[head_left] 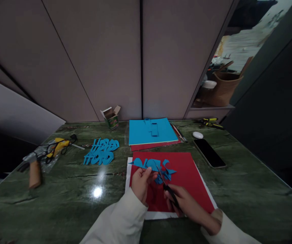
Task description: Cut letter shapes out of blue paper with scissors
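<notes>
Between the thumb and fingers of my left hand (141, 183) is a piece of blue paper (138, 162) with a cut, lettered outline. My right hand (182, 200) grips black-handled scissors (170, 193), whose blades reach up and left to the blue paper. Just under the blades lie blue paper scraps (166, 173). Both hands are over a red sheet (176, 159), which rests on a slightly larger white sheet (158, 215). Left of my hands, blue cut-out letters (101, 152) lie in two rows on the green table.
Behind the red sheet is a stack of blue paper (138, 132). A phone (209, 153) and a white round case (198, 135) lie to the right, with yellow-black tools (210, 123) beyond. A yellow glue gun (59, 146), a wooden handle (35, 174) and a small open box (112, 120) stand leftward.
</notes>
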A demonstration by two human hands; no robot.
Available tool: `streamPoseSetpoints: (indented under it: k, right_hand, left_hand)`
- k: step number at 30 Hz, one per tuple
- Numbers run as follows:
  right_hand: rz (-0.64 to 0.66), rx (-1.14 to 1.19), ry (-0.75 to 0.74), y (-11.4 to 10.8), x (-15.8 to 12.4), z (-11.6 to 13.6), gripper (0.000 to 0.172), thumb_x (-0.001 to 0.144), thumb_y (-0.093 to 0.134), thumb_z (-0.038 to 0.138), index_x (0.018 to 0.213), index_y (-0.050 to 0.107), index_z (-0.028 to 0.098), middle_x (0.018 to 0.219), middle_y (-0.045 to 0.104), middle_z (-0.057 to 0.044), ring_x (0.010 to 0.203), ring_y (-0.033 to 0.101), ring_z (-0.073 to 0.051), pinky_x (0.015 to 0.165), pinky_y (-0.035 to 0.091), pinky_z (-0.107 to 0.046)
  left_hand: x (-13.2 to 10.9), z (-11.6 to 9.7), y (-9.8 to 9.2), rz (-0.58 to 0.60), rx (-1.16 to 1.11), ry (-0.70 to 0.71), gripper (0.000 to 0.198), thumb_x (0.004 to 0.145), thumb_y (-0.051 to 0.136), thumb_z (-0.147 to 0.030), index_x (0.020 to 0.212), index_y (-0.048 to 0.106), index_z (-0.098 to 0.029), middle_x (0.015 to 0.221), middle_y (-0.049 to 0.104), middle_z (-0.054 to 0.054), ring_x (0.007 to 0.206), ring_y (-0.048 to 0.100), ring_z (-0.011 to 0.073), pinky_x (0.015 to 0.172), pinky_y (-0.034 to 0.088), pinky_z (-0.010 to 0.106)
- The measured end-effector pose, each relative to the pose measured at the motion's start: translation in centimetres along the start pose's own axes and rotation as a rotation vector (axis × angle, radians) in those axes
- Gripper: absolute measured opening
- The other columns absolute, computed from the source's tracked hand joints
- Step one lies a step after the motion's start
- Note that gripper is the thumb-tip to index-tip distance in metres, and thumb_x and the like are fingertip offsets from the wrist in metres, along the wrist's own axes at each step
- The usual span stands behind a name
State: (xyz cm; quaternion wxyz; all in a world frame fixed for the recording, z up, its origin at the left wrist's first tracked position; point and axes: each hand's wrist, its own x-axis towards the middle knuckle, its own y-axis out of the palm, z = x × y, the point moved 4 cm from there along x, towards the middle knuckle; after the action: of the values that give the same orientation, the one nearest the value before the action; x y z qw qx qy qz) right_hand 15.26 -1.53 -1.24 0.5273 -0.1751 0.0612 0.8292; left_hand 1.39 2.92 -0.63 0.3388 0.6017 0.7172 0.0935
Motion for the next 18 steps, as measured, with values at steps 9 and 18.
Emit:
streamPoseSetpoints:
  k: [9, 18]
  right_hand:
    - [-0.005, -0.003, 0.022, 0.04, 0.08, -0.17, 0.030, 0.079, 0.045, 0.044, 0.070, 0.049, 0.016, 0.048, 0.054, 0.004, 0.031, 0.042, -0.005, 0.029, 0.029, -0.014]
    - [-0.001, -0.034, 0.014, -0.03, 0.04, -0.08, 0.028, 0.080, 0.043, 0.043, 0.070, 0.046, 0.017, 0.047, 0.052, 0.005, 0.031, 0.040, -0.005, 0.030, 0.027, -0.014]
  left_hand:
    - [0.01, -0.04, 0.02, -0.003, -0.004, -0.002, 0.024, 0.061, 0.070, -0.027, 0.066, 0.051, -0.011, 0.059, 0.064, 0.002, 0.060, 0.063, 0.0129, 0.060, 0.050, 0.024]
    - [0.04, -0.02, 0.04, -0.001, -0.008, 0.004, 0.024, 0.061, 0.069, -0.027, 0.065, 0.051, -0.012, 0.058, 0.063, 0.002, 0.060, 0.063, 0.0131, 0.059, 0.050, 0.024]
